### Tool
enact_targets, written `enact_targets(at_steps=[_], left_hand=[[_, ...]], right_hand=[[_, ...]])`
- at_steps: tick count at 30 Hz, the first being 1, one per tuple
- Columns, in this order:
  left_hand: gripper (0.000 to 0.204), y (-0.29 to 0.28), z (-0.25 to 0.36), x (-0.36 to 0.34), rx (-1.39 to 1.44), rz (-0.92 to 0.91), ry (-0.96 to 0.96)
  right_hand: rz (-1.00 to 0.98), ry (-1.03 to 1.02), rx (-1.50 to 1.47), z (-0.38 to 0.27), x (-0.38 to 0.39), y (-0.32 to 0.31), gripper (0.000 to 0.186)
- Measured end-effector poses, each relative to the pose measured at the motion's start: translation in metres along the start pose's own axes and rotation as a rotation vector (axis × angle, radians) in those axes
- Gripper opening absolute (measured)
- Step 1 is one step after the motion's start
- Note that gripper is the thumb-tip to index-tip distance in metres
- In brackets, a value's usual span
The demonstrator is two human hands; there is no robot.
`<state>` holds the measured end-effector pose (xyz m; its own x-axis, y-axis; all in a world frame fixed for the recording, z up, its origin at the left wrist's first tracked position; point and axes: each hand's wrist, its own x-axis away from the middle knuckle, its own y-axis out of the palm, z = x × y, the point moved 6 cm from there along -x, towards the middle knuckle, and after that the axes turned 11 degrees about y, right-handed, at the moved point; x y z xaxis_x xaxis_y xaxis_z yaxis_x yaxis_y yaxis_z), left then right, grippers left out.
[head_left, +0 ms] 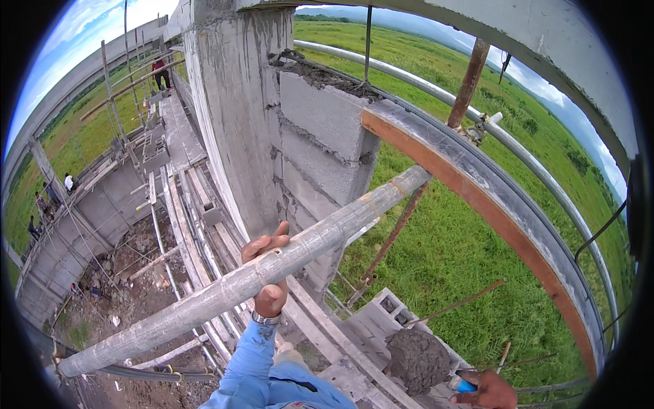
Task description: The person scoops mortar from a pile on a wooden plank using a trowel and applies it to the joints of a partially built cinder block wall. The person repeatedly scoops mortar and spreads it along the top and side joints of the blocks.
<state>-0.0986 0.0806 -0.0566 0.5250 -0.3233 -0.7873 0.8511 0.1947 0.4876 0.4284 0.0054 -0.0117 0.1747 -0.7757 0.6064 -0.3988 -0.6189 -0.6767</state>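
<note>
A long grey metal pipe (225,290) slants across the view from lower left up to the wall on the right. My left hand (269,300), in a blue sleeve, is closed around its middle, fingers over the far side and thumb below. At the lower right, my right hand (492,390) grips a tool with a blue handle (466,386), seemingly a trowel. Its blade cannot be made out. Beside that handle a heap of wet mortar (417,360) lies next to a grey hollow block (388,305).
A concrete column (235,116) and part-built block wall (320,129) stand ahead. A long brown-edged beam (477,204) curves along the right. Scaffold planks (317,327) run beneath me, above rubble ground at left. Steel bars jut out near the blocks. Other people stand far left.
</note>
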Motion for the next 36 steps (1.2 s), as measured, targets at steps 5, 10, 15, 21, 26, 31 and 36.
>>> enact_targets(at_steps=[5, 10, 15, 21, 26, 31, 36], left_hand=[[0.069, -0.007, -0.002, -0.006, 0.011, -0.170, 0.063], [0.061, -0.006, 0.011, -0.021, -0.017, -0.284, 0.055], [0.055, -0.003, 0.015, -0.029, -0.075, -0.181, 0.025], [0.016, -0.013, 0.010, -0.034, -0.055, -0.297, -0.079], [0.018, -0.019, 0.001, -0.028, -0.017, -0.411, -0.189], [0.027, -0.023, -0.012, -0.021, -0.163, -0.359, 0.139], [0.017, -0.020, -0.009, -0.008, 0.036, -0.348, 0.078]], right_hand=[[0.055, -0.328, 0.392, -0.202, -0.005, -0.116, 0.048], [0.066, -0.545, 0.141, -0.371, -0.040, -0.169, 0.042], [-0.006, -0.763, -0.019, -0.514, -0.117, -0.208, 0.033], [-0.171, -0.825, -0.168, -0.659, -0.271, -0.260, 0.047], [-0.259, -0.601, -0.164, -0.760, -0.428, -0.278, 0.049], [-0.328, -0.589, -0.209, -0.764, -0.489, -0.264, 0.048], [-0.115, -0.628, -0.199, -0.757, -0.464, -0.301, 0.047]])
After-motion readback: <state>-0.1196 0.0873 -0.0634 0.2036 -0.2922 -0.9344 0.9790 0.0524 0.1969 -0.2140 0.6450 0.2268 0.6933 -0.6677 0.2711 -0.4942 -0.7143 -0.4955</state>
